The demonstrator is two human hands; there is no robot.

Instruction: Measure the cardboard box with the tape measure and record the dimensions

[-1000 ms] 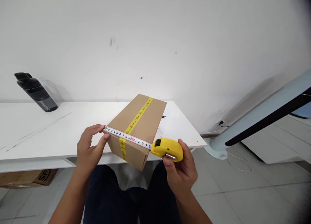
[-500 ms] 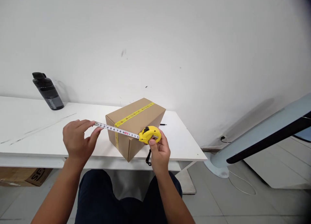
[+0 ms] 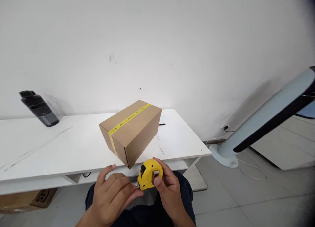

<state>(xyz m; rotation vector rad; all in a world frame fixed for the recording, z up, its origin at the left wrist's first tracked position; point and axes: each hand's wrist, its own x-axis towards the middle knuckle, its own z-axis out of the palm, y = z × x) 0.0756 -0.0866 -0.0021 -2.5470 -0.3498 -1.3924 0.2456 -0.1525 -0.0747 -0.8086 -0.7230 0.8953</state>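
A yellow tape measure (image 3: pixel 149 174) is gripped in my right hand (image 3: pixel 169 187), its case tilted over my lap in front of the table edge. My left hand (image 3: pixel 113 194) pinches the metal end of the blade (image 3: pixel 136 185) close to the case mouth, so only a short bit of blade shows. Just beyond both hands, a brown cardboard box (image 3: pixel 140 128) with yellow printed tape sits on the white table (image 3: pixel 61 145), one corner at the front edge. Neither hand touches the box.
A dark bottle (image 3: pixel 40 109) stands at the table's left. Behind the box lie a pen (image 3: pixel 162 124) and a sheet of paper (image 3: pixel 167 145). Another cardboard box (image 3: pixel 27 200) is under the table. A tower fan (image 3: pixel 265 118) with a cable stands to the right.
The long stretched blade has gone back into the case. Both hands have drawn together and down toward my lap, away from the box. My view has shifted slightly.
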